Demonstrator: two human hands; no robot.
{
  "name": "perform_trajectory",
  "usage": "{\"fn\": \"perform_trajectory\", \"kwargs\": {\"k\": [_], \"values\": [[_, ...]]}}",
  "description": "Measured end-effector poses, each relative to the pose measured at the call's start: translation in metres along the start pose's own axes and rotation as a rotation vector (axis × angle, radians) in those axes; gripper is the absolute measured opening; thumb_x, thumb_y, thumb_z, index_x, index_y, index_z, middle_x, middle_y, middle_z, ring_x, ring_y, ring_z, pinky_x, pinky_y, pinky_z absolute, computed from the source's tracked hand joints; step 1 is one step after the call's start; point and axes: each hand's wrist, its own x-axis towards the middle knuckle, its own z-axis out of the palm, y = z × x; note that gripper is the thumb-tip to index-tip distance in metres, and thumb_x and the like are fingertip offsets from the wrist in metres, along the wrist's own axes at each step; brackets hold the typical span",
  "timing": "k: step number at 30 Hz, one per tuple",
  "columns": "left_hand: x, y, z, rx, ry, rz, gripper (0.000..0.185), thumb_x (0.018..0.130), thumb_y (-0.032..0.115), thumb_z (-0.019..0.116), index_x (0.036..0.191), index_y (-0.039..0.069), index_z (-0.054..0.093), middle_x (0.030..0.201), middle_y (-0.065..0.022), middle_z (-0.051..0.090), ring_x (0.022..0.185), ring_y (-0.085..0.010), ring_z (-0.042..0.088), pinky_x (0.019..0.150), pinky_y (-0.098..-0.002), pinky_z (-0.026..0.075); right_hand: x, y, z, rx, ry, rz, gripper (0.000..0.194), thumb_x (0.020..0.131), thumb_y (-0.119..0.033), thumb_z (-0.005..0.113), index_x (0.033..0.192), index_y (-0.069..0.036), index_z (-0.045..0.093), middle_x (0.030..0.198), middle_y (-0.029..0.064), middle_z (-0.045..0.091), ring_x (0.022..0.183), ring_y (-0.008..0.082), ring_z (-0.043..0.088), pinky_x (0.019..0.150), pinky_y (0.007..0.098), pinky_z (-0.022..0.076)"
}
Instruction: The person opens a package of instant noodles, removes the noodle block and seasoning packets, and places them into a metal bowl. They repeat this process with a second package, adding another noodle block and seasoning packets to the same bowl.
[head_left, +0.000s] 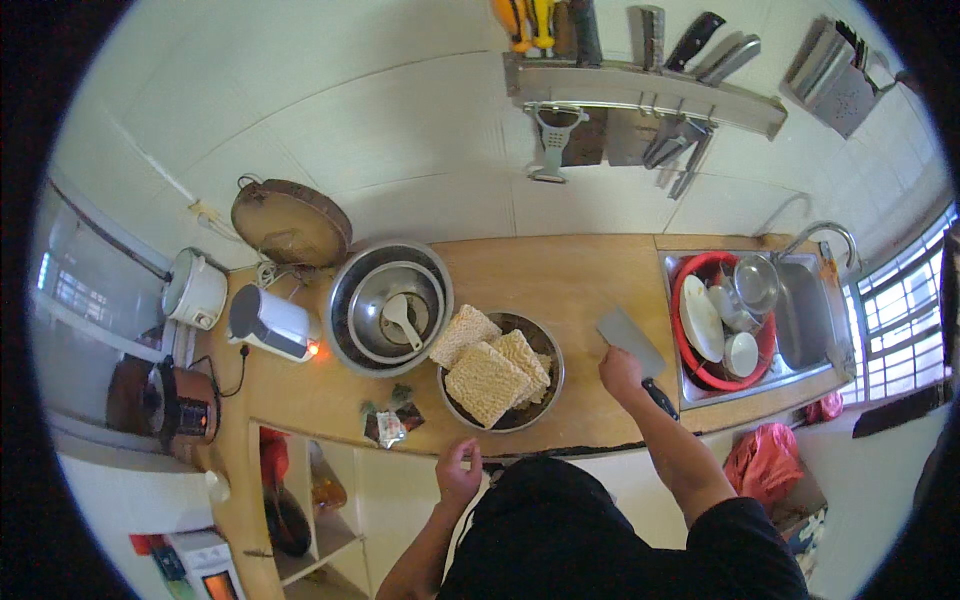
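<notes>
My left hand (459, 471) hangs half-curled at the front edge of the counter, with nothing visible in it. Just beyond it stands a metal bowl (556, 386) with several blocks of dried instant noodles (486, 382) heaped in it, some above the rim. My right hand (621, 371) is over the counter, right of the bowl, its fingers bent and mostly hidden from above. Beside and partly beneath it lies a cleaver (634, 341), with its black handle (661, 400) toward the front edge. Whether my fingers grip the cleaver cannot be made out.
Nested metal basins (337, 330) hold a white rice paddle (403, 319). Torn seasoning packets (391, 427) lie in front. An electric kettle (274, 322) with a glowing light stands left. A red basin (686, 352) of dishes sits in the sink (806, 322). A knife rack (645, 90) hangs above.
</notes>
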Motion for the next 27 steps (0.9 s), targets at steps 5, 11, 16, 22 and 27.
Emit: {"fn": "perform_trajectory", "kwargs": {"k": [5,11,16,22,27], "values": [[-0.010,-0.023,-0.021,0.078,0.143,-0.039,0.018,0.087,0.001,0.071,0.104,0.001,0.068,0.097,-0.0153,0.069,0.084,-0.0266,0.069,0.074,-0.0342,0.056,0.009,-0.027,-0.017,0.229,0.152,-0.012,0.017,0.092,-0.018,0.062,0.098,-0.002,0.068,0.090,0.0214,0.072,0.083,0.0407,0.070,0.073,0.0467,0.0569],[-0.025,-0.039,-0.026,-0.015,0.210,-0.141,0.016,0.089,0.001,0.071,0.104,0.002,0.068,0.095,-0.0146,0.068,0.081,-0.0257,0.067,0.072,-0.0334,0.055,0.015,-0.078,-0.068,0.644,-0.046,-0.158,0.020,0.094,-0.020,0.063,0.100,-0.002,0.070,0.089,0.0237,0.070,0.084,0.0442,0.067,0.076,0.0503,0.0544],[-0.033,-0.045,-0.029,0.014,0.181,-0.191,0.017,0.088,0.002,0.069,0.105,0.003,0.069,0.098,-0.0149,0.068,0.082,-0.0260,0.067,0.071,-0.0339,0.056,0.078,-0.125,-0.044,0.407,0.080,-0.261,0.016,0.094,-0.016,0.065,0.103,-0.005,0.070,0.091,0.0184,0.071,0.083,0.0367,0.070,0.075,0.0447,0.0559],[-0.046,-0.044,-0.047,0.060,0.188,-0.264,0.018,0.087,0.001,0.068,0.105,0.003,0.069,0.099,-0.0154,0.067,0.084,-0.0274,0.067,0.072,-0.0347,0.056,0.177,-0.147,0.025,0.000,0.071,-0.571,0.019,0.088,-0.021,0.069,0.104,-0.013,0.075,0.106,0.0127,0.067,0.108,0.0338,0.064,0.089,0.0453,0.0536],[-0.033,-0.038,-0.065,0.096,0.234,-0.246,0.020,0.087,0.001,0.068,0.107,0.004,0.068,0.100,-0.0151,0.067,0.084,-0.0279,0.067,0.072,-0.0350,0.056,0.197,-0.149,0.031,-0.258,-0.023,-0.782,0.020,0.088,-0.017,0.064,0.104,-0.015,0.075,0.105,0.0129,0.067,0.108,0.0334,0.064,0.091,0.0449,0.0543]]}}
